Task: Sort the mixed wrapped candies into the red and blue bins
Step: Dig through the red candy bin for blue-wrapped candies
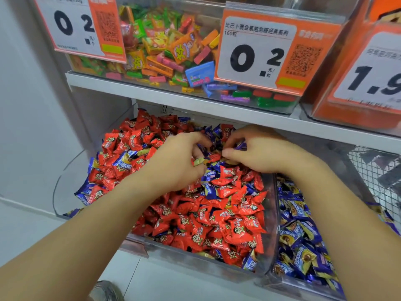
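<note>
A clear bin (pixel 269 213) on the lower shelf holds a heap of red wrapped candies (pixel 217 216) with blue wrapped candies (pixel 208 187) mixed in. To its right a second clear bin (pixel 280 281) holds only blue candies (pixel 303 237). Both hands dig into the back middle of the red heap. My left hand (pixel 175 164) curls its fingers and thumb round a blue-and-gold wrapped candy (pixel 198 161). My right hand (pixel 258 153) pinches a blue candy (pixel 241 146) between thumb and curled fingers. The two hands almost touch.
The shelf above (pixel 152 92) carries clear boxes of mixed colourful sweets (pixel 165 48) with large orange price tags (pixel 260 53). A wire mesh basket (pixel 377 170) stands at the right. A white wall is at the left, a pale floor below.
</note>
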Available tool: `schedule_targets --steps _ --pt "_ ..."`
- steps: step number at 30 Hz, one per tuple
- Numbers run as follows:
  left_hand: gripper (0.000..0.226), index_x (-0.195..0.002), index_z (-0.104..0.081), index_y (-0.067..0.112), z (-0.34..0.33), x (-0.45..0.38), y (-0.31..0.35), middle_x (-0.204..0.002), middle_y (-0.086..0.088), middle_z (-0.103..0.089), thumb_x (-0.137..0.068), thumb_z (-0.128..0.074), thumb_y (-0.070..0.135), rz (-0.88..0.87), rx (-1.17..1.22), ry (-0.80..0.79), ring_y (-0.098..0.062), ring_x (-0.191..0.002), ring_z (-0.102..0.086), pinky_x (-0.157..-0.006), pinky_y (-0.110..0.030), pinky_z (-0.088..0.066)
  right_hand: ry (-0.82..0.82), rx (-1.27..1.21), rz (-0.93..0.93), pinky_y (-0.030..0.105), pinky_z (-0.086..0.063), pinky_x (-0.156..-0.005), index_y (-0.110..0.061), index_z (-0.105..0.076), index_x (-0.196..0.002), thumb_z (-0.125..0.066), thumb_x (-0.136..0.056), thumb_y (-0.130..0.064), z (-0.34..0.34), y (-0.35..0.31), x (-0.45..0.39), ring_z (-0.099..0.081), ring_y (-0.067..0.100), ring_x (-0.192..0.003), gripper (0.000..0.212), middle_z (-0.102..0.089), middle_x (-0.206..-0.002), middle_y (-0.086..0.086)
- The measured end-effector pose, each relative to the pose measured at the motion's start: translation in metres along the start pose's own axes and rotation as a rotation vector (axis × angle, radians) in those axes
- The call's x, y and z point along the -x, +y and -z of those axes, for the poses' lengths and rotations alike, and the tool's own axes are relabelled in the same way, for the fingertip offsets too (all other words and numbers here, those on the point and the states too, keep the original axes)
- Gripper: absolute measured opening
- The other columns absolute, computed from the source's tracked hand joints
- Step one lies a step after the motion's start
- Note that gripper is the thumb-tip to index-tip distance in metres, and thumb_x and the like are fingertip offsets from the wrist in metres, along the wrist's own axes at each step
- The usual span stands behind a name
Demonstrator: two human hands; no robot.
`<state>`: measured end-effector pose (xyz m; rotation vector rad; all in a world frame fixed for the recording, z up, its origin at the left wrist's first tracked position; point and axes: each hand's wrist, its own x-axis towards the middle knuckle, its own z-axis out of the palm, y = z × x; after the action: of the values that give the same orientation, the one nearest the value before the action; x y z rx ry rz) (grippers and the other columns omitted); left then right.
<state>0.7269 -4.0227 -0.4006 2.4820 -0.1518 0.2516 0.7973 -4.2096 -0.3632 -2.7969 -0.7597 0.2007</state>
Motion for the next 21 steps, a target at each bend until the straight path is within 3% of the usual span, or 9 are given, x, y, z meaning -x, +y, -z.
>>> schedule_targets --steps 3,7,9,12,15,18,21 --pt "0.022 -0.103 -0.071 0.031 0.006 0.004 -0.006 -0.081 0.016 -0.066 -0.083 -0.075 0.022 -0.013 0.098 0.043 0.008 -0.07 -0.06 -0.065 -0.008 -0.043 0.05 0.032 0.039 0.028 -0.047 -0.078 -0.03 -0.071 -0.103 -0.067 -0.089 -0.049 -0.009 0.0 -0.008 -0.061 0.016 -0.097 0.024 -0.067 -0.11 -0.006" --pt "0.015 -0.106 -0.071 0.032 0.008 0.005 -0.013 -0.087 0.016 -0.068 -0.091 -0.067 0.028 -0.01 0.079 0.061 0.003 -0.082 -0.063 -0.074 -0.018 -0.048 -0.098 0.204 0.0 0.038 -0.055 -0.086 -0.015 -0.066 -0.117 -0.067 -0.077 -0.071 -0.022 -0.005 -0.015 -0.064 0.025 -0.099 0.069 -0.067 -0.114 0.007" --pt "0.012 -0.102 -0.069 0.033 0.007 0.005 -0.014 -0.088 0.015 -0.069 -0.092 -0.065 0.027 0.002 0.094 0.06 0.002 -0.083 -0.063 -0.074 -0.018 -0.048 -0.137 0.251 -0.021 0.04 -0.057 -0.082 -0.011 -0.066 -0.113 -0.071 -0.069 -0.075 -0.025 -0.009 -0.018 -0.065 0.026 -0.094 0.077 -0.068 -0.108 0.009" --pt "0.012 -0.094 -0.068 0.034 0.008 0.007 -0.013 -0.083 0.014 -0.066 -0.091 -0.064 0.023 0.031 0.117 0.067 0.002 -0.076 -0.06 -0.064 -0.008 -0.041 -0.181 0.261 -0.042 0.033 -0.056 -0.071 -0.011 -0.067 -0.101 -0.077 -0.066 -0.071 -0.024 -0.015 -0.02 -0.064 0.022 -0.081 0.07 -0.067 -0.094 0.006" --pt "0.013 -0.087 -0.068 0.032 0.01 0.009 -0.011 -0.082 0.009 -0.069 -0.089 -0.065 0.02 0.056 0.192 0.089 -0.003 -0.069 -0.06 -0.06 -0.009 -0.044 -0.127 0.259 -0.046 0.03 -0.047 -0.056 -0.011 -0.062 -0.08 -0.08 -0.066 -0.067 -0.028 -0.017 -0.021 -0.056 0.019 -0.065 0.061 -0.061 -0.076 0.004" --pt "0.011 -0.087 -0.069 0.029 0.012 0.01 -0.009 -0.08 0.005 -0.069 -0.089 -0.066 0.019 0.062 0.222 0.092 -0.004 -0.063 -0.059 -0.058 -0.009 -0.044 -0.086 0.233 -0.014 0.034 -0.057 -0.071 -0.01 -0.071 -0.097 -0.078 -0.072 -0.061 -0.033 -0.014 -0.022 -0.064 0.025 -0.081 0.058 -0.069 -0.092 0.007" --pt "0.011 -0.088 -0.069 0.028 0.013 0.011 -0.009 -0.078 0.005 -0.069 -0.089 -0.066 0.018 0.056 0.22 0.086 -0.004 -0.064 -0.06 -0.057 -0.009 -0.044 -0.083 0.176 0.053 0.03 -0.052 -0.075 -0.015 -0.073 -0.112 -0.077 -0.079 -0.049 -0.029 -0.011 -0.02 -0.062 0.023 -0.09 0.047 -0.069 -0.106 0.004"
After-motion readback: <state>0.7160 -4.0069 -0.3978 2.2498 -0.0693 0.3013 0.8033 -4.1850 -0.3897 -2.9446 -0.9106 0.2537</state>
